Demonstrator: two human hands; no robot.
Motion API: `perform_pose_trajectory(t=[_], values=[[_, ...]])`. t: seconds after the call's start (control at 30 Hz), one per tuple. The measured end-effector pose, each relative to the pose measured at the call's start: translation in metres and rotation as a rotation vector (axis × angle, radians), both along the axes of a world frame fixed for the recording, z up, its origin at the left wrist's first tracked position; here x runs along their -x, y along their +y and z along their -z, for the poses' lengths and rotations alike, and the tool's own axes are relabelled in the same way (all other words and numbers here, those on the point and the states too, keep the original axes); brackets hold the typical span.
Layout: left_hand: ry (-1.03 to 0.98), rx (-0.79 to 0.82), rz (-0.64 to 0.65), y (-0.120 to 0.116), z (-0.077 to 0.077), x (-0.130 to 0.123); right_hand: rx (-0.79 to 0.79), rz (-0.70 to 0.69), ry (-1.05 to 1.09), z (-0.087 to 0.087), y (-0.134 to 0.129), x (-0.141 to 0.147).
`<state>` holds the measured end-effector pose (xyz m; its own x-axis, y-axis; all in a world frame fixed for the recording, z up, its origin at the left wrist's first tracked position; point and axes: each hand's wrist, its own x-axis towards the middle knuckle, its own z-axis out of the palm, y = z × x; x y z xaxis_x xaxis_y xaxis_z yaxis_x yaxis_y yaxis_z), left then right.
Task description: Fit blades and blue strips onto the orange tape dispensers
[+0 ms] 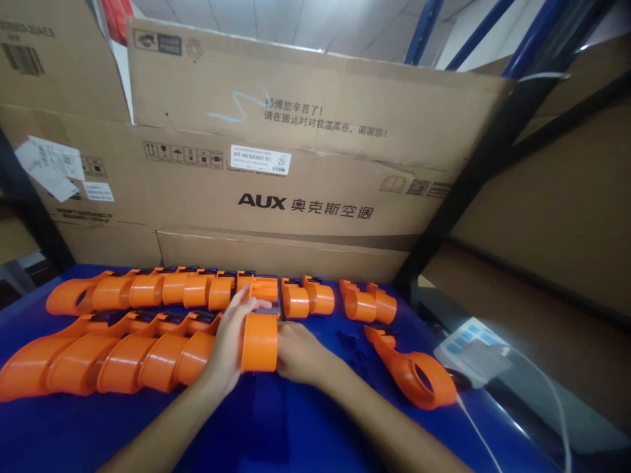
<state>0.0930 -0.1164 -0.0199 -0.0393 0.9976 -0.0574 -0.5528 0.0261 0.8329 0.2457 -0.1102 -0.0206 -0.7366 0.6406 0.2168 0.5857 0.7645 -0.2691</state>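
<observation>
Both my hands hold one orange plastic part (pixel 259 341) on the blue table (pixel 276 427). My left hand (pixel 231 338) wraps its left side, fingers reaching over the top. My right hand (pixel 296 355) presses against its right side. The part stands at the right end of a near row of orange parts (pixel 98 361) that overlap one another. A far row of orange parts (pixel 162 289) runs behind it. Another loose orange part (pixel 414 374) with an oval hole lies to the right of my right hand.
Large cardboard boxes (pixel 305 177) stand along the table's back edge. Two pairs of orange parts (pixel 365 303) sit at the far right of the back row. A white device (pixel 470 351) with a white cable lies at the right edge, beside blue shelf posts.
</observation>
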Motion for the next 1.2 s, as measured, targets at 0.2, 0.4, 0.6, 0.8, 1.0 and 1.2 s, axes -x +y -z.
perform_pose_trajectory(t=[0.2, 0.4, 0.6, 0.8, 1.0, 1.2], values=[[0.014, -0.002, 0.021, -0.002, -0.001, -0.001, 0.107, 0.064, 0.053, 0.002, 0.001, -0.014], [0.063, -0.042, 0.007, 0.0, 0.001, 0.001, 0.239, 0.151, 0.184, 0.0, 0.001, -0.041], [0.072, -0.01, -0.001, -0.001, 0.0, 0.0, 0.282, 0.149, 0.293, 0.005, 0.005, -0.046], [0.073, 0.002, -0.014, -0.001, 0.0, -0.001, 0.311, 0.156, 0.381, 0.007, 0.005, -0.044], [0.083, -0.014, -0.015, -0.003, 0.0, -0.003, 0.236, 0.186, 0.36, 0.001, 0.008, -0.049], [0.08, 0.0, -0.01, -0.002, 0.001, -0.002, 0.228, 0.172, 0.335, -0.004, 0.006, -0.05]])
